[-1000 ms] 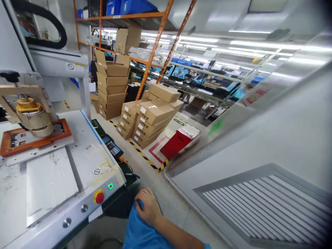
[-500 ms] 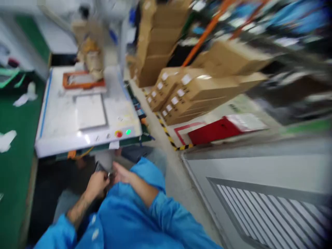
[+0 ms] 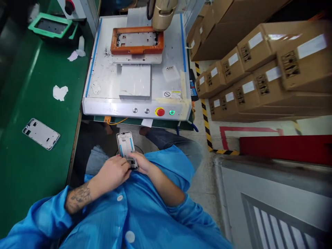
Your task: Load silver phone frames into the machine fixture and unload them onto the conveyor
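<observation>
A phone mid-frame, silvery with blue strips along its inside, is held face up over my lap. My right hand grips its lower right edge, the thumb lying across the inner face. Curled at the lower left end is my left hand, its fingers closed against the frame; their tips are partly hidden. Beyond my hands, an orange fixture on the white machine bed holds another metal phone frame. One more phone frame lies on the green bench at my left.
A red button and a lit green button sit on the machine's front. A green-rimmed fixture and paper scraps rest on the green bench. Cardboard boxes are stacked at right, above a grey cabinet.
My view has swung right to left across the scene and steadied, so the bench shows more. The phone frame, dark and blurred before, now shows its inner face, with both hands still at it.
</observation>
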`<control>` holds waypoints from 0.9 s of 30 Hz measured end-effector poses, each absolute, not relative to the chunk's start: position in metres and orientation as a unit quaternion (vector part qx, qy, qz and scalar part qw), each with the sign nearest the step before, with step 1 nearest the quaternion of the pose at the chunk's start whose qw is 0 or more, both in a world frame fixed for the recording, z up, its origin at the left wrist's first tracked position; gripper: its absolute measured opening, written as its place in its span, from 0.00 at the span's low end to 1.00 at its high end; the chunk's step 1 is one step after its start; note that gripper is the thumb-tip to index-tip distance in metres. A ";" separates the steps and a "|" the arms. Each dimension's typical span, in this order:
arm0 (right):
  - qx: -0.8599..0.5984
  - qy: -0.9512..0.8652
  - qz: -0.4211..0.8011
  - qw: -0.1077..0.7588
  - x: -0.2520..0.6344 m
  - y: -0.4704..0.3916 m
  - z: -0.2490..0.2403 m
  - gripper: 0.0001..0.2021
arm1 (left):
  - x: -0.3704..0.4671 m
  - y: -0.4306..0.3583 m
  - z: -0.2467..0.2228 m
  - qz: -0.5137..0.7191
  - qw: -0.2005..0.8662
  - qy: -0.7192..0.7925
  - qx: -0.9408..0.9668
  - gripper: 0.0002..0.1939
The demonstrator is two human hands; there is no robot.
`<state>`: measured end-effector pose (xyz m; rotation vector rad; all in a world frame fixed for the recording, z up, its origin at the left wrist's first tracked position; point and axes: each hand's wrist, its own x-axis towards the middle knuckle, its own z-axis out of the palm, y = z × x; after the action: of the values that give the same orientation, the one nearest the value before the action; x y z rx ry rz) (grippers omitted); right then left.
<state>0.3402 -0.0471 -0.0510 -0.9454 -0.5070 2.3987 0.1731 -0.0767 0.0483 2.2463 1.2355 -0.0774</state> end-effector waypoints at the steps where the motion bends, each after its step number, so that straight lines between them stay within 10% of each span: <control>1: -0.346 -0.207 0.876 0.265 0.340 -0.043 -0.041 0.25 | 0.156 -0.074 0.055 0.026 0.286 0.480 0.829 0.07; 8: -0.377 -0.579 0.683 0.237 0.335 -0.010 0.029 0.34 | 0.097 -0.046 0.052 0.316 0.467 0.568 0.599 0.40; 27: -0.434 -0.808 0.350 0.188 0.307 -0.013 0.069 0.44 | 0.089 -0.044 0.046 0.454 0.648 0.419 0.445 0.54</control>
<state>0.3067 -0.0130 0.0693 -1.2222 -2.2742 0.9862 0.0892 -0.0435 0.0465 1.0111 0.9534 1.0310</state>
